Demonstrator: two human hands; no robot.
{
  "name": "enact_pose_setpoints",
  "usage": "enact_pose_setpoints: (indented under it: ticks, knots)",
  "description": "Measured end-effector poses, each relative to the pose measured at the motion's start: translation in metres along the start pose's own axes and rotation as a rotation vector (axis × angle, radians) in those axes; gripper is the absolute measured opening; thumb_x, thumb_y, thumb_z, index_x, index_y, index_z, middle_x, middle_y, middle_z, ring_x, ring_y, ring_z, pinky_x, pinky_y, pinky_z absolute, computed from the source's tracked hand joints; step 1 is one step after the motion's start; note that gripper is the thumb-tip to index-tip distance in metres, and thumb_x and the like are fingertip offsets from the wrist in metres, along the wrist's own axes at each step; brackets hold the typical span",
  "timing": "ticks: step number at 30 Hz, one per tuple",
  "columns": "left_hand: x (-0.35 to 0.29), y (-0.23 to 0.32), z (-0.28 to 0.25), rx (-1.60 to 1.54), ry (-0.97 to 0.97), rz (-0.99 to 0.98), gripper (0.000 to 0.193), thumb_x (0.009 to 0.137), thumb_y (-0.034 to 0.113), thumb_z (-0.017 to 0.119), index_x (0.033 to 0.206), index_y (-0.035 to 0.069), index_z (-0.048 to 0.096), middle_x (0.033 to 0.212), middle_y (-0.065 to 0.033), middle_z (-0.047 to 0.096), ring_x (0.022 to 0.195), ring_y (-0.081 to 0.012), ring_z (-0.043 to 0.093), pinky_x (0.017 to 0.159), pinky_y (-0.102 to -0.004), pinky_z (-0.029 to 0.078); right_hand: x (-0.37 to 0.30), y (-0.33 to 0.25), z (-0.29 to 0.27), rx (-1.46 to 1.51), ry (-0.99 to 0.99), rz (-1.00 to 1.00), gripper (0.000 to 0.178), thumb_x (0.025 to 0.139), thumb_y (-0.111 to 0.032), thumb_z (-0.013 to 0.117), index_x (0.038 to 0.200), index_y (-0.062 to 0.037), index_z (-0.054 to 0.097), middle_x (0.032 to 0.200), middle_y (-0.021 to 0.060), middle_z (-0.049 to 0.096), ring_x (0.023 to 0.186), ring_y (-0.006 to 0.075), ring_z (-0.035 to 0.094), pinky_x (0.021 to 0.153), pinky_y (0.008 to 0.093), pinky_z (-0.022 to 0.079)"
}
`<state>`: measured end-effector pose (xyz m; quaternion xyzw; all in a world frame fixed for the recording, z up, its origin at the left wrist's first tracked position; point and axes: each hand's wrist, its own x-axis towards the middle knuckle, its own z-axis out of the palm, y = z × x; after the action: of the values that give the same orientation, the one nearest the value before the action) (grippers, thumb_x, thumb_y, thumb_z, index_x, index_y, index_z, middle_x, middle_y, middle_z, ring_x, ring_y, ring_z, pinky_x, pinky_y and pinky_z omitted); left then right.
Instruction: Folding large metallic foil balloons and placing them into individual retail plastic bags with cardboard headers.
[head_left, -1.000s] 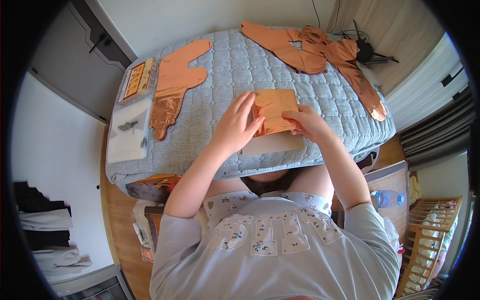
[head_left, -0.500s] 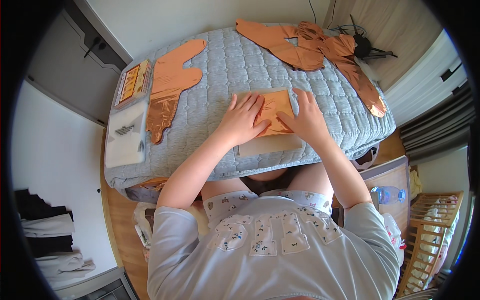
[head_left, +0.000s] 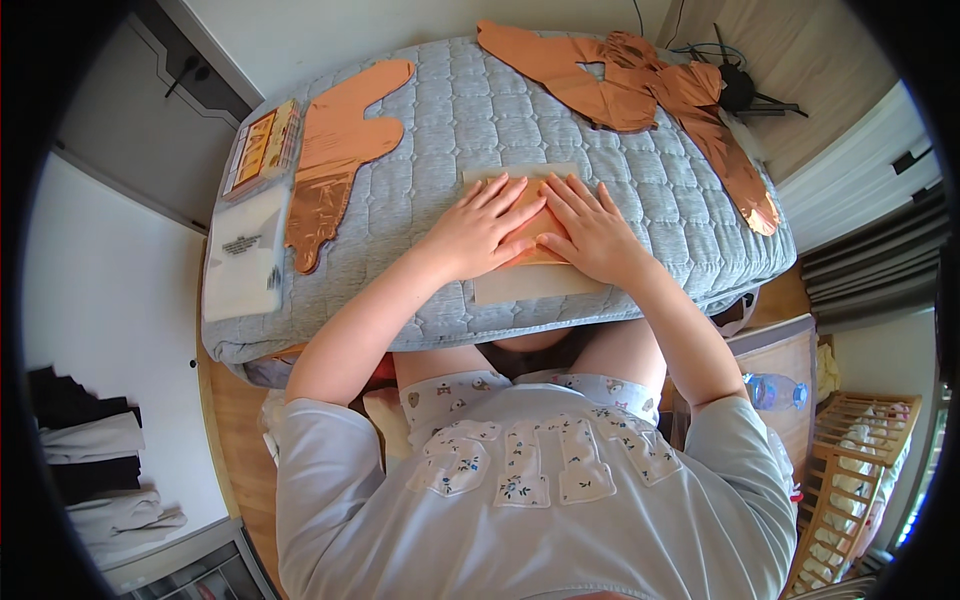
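Note:
My left hand point(head_left: 482, 230) and my right hand point(head_left: 588, 230) both lie flat with fingers stretched out. They press side by side on a folded, shiny copper-coloured foil piece point(head_left: 527, 230), which they mostly cover. The foil rests on a beige rectangular sheet point(head_left: 530, 285), whose near and far edges show beyond my hands. Under this is a grey quilted mattress point(head_left: 430, 165).
A flat copper foil shape point(head_left: 345, 125) lies to the left, with a larger crumpled foil shape point(head_left: 590, 80) at the far right. Along the left edge sit a clear-wrapped box point(head_left: 265, 148) and a white plastic package point(head_left: 243, 262). A black device with antennas point(head_left: 738, 90) stands back right.
My right hand has moved left from the foil's right edge onto its surface. Both hands now lie flatter and closer together, covering more of it. The view has shifted slightly.

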<state>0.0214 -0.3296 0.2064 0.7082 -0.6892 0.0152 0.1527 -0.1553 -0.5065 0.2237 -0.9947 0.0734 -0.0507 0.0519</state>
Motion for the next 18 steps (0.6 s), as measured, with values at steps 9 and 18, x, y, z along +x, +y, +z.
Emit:
enact_pose_setpoints:
  ticks: [9, 18]
  knots:
    - [-0.001, -0.011, -0.02, 0.093, -0.244, 0.084, 0.072, 0.098, 0.062, 0.055, 0.161, 0.034, 0.036, 0.171, -0.0206, 0.018, 0.159, -0.0409, 0.012, 0.127, -0.0552, 0.015, 0.008, 0.035, -0.028, 0.112, -0.257, -0.13, 0.111, 0.088, -0.066, 0.066, 0.167, -0.009, 0.013, 0.172, 0.0148, 0.02, 0.16, 0.0298, 0.015, 0.13, 0.0522, 0.009]
    - [0.001, -0.014, -0.035, 0.022, -0.353, 0.101, 0.081, 0.089, 0.067, 0.063, 0.16, 0.039, 0.037, 0.171, -0.0228, 0.014, 0.159, -0.0428, 0.007, 0.127, -0.0577, 0.011, 0.014, 0.043, -0.032, 0.091, -0.341, -0.175, 0.143, 0.06, -0.07, 0.084, 0.168, -0.0128, 0.01, 0.172, 0.0136, 0.018, 0.16, 0.0286, 0.014, 0.129, 0.0556, 0.006]
